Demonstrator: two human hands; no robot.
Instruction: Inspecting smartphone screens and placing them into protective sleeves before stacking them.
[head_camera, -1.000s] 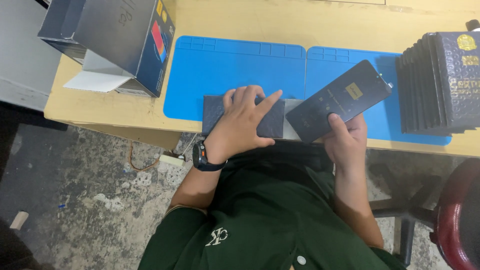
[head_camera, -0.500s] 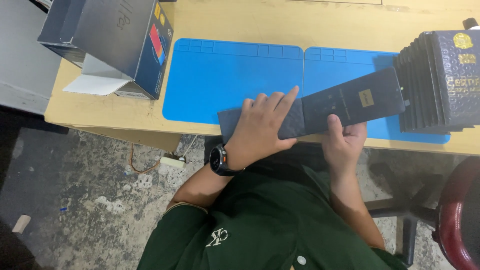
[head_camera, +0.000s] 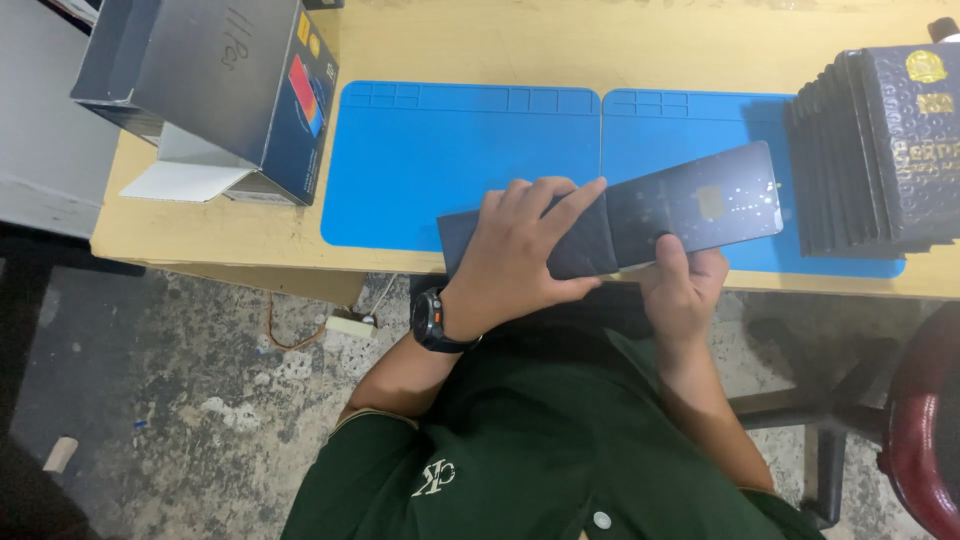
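Head view, and we're looking straight down at our own 2 hands working a long dark flat card sleeve (head_camera: 690, 205) at the near edge of the wooden table (head_camera: 700, 45). Our left hand (head_camera: 525, 250), black watch (head_camera: 436, 320) on the wrist, lies flat with fingers spread and pressed down over the sleeve's left half, not curled round it. Our right hand (head_camera: 685, 290) comes up from below, thumb on the top face, the other fingers hidden beneath, so we judge it a pinch on the lower edge. The sleeve's long axis runs left to right, tilting slightly up toward the right, across 2 blue mats (head_camera: 450, 150). Its free end points at the stack of dark booklets (head_camera: 880, 150), close but apart; the right hand is nearer that end. An open grey carton (head_camera: 210, 90) sits far left.
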